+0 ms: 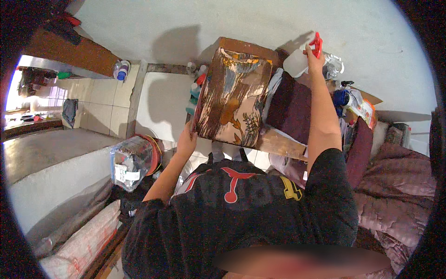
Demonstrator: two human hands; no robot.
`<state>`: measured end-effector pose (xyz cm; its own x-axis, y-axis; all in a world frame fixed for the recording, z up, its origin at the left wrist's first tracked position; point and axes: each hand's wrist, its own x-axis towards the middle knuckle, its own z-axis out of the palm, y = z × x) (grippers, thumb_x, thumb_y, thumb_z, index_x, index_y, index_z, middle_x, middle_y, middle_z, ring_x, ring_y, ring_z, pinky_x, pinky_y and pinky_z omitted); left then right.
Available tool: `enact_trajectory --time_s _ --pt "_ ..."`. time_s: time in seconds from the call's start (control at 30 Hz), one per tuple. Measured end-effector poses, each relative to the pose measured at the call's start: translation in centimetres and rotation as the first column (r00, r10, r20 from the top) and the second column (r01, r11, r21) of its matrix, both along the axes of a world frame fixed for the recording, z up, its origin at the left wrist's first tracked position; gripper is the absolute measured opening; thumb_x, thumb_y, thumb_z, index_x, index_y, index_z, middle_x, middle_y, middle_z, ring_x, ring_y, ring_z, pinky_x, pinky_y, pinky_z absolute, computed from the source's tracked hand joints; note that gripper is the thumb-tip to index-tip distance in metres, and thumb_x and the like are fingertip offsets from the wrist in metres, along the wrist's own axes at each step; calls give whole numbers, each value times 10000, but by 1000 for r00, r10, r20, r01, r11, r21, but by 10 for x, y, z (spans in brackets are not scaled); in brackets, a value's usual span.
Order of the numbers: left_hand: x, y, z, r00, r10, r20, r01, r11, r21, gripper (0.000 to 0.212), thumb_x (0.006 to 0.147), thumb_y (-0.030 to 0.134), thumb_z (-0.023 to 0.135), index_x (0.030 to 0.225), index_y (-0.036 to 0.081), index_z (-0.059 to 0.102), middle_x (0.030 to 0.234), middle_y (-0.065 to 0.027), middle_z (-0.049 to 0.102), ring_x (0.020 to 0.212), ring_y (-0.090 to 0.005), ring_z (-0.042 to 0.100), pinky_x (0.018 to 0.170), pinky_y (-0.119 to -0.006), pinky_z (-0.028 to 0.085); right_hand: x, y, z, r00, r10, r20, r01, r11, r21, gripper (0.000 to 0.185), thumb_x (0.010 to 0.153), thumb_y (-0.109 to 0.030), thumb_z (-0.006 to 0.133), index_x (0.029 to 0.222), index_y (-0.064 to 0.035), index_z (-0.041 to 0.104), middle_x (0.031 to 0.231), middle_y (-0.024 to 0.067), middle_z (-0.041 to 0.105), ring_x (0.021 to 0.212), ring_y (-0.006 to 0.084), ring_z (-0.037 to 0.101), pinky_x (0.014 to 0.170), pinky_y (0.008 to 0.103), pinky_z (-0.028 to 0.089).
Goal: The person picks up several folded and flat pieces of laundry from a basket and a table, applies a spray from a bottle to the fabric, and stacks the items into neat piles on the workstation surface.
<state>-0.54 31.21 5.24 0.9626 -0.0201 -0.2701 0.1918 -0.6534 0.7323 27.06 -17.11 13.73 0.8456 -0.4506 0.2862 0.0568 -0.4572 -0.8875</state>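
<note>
My left hand [187, 141] grips the lower left edge of a flat rectangular board or box [231, 101] with a brown and cream floral pattern, tilted in front of me. My right arm reaches up and away; my right hand [315, 59] is closed around the neck of a spray bottle with a red trigger head [317, 44] and a translucent white body [295, 63]. Beside the patterned piece, to its right, lie folded dark maroon cloths [291, 104] on a wooden surface [280, 143].
Bottles with green liquid [194, 94] stand left of the patterned piece. A clear plastic bag [130, 164] leans by a reddish round container [155, 153] at lower left. Packets and a blue item [340, 98] crowd the right side, near maroon bedding [397, 181]. A wall [244, 17] rises beyond.
</note>
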Motion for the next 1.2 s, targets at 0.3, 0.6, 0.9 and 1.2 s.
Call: enact_trajectory --time_s 0.3,0.6,0.9,1.2 --pt "48 26 10 932 219 290 -211 976 -57 407 820 96 507 1211 50 402 924 -122 563 840 -224 544 738 -323 439 -140 109 166 604 737 -303 -797 564 -215 391 814 -343 582 1024 -16 539 1066 116 509 990 229 479 854 335 383" --pt "112 18 61 880 322 348 -240 935 -260 369 841 92 490 1203 68 427 948 -87 559 863 -164 519 763 -309 431 -237 121 64 394 674 -625 -809 577 113 363 824 -378 561 888 -21 581 645 91 557 607 171 526 597 321 431" --pt "79 -42 34 878 137 459 -65 984 -169 341 805 81 525 1136 20 472 953 -140 569 903 -250 534 817 -355 412 -165 90 72 568 452 -688 -664 745 -59 443 780 -484 567 890 -58 615 702 149 601 679 250 584 646 356 451" --pt "3 -110 39 820 -456 346 312 863 397 649 781 273 530 1328 53 258 1388 -198 174 1284 -377 143 1014 -544 75 -59 15 84 874 449 -184 -454 891 16 375 786 -337 624 1044 -73 559 702 -25 486 627 69 427 571 239 372"
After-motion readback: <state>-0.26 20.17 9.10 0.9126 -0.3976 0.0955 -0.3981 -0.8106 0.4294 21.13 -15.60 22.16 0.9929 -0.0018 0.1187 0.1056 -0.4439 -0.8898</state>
